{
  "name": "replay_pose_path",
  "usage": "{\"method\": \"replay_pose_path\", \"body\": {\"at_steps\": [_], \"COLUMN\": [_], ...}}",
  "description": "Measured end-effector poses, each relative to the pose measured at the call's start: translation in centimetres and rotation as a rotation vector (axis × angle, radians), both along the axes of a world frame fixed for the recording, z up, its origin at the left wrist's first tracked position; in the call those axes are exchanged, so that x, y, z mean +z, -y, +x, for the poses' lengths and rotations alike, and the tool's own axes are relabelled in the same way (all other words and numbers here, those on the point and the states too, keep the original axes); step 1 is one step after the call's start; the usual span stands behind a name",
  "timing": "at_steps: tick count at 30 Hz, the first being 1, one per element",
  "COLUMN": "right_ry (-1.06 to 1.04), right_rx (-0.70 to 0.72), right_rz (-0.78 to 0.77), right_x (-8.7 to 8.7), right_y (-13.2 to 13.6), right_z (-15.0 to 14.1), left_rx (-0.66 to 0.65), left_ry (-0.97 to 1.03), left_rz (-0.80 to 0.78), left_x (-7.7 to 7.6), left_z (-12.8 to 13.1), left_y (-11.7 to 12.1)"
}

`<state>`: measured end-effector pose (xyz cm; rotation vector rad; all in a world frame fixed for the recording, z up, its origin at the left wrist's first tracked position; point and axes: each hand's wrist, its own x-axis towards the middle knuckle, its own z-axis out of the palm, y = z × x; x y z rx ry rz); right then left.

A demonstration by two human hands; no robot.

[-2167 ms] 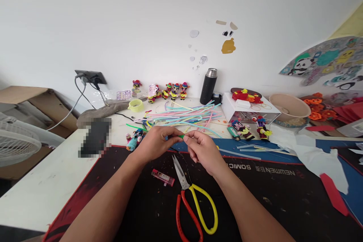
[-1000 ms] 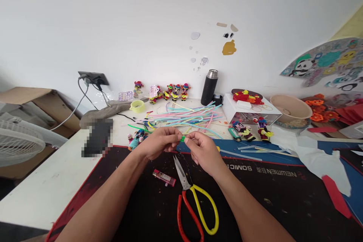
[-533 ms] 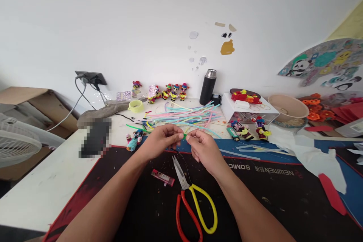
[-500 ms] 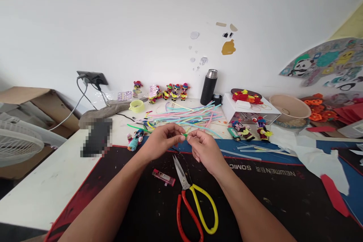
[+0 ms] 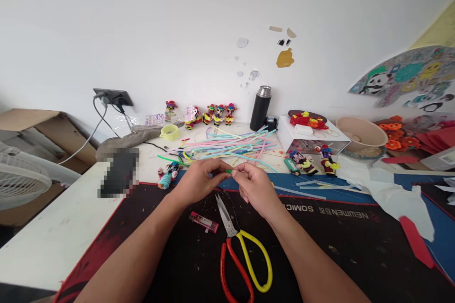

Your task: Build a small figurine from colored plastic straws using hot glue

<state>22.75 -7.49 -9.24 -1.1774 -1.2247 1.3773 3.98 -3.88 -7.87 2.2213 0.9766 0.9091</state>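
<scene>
Between the fingertips of both hands is a small green piece (image 5: 230,171), mostly covered, so its kind is hard to make out. My left hand (image 5: 201,177) pinches it from the left. My right hand (image 5: 254,183) meets it from the right, thumb and forefinger pressed together. Below the hands lie scissors (image 5: 230,232) with one red and one yellow handle, blades pointing away from me. To their left rests a small pink case with a label (image 5: 204,222). Beyond my hands spreads a pile of pastel fuzzy stems (image 5: 231,144).
A black mat (image 5: 320,246) covers the near table. Several small figures (image 5: 220,114) stand along the wall, with a black thermos (image 5: 260,109) beside them. Right of it is a white box (image 5: 313,139) and a beige bowl (image 5: 360,132). A fan (image 5: 23,177) stands at far left.
Both hands stay together at the green piece; their fingers have shifted slightly around it, and the right fingertips now cover more of it. The whole view has drifted a little.
</scene>
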Motion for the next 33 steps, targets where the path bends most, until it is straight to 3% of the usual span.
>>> {"method": "replay_pose_path", "body": {"at_steps": [20, 24, 29, 33], "right_ry": [0.011, -0.016, -0.015, -0.005], "right_rx": [0.022, 0.021, -0.004, -0.026], "right_rz": [-0.026, -0.019, 0.001, 0.009], "right_x": [-0.6, -0.4, -0.1, 0.1], "right_y": [-0.1, -0.1, -0.1, -0.2], "right_z": [-0.1, -0.1, 0.0, 0.1], "left_rx": [-0.011, -0.011, 0.005, -0.003], "left_ry": [-0.059, 0.025, 0.221, 0.272], "left_rz": [0.043, -0.064, -0.364, -0.488], "left_x": [-0.7, -0.7, -0.1, 0.6], "left_z": [-0.4, -0.2, -0.6, -1.0], "left_y": [-0.1, -0.3, -0.7, -0.9]}}
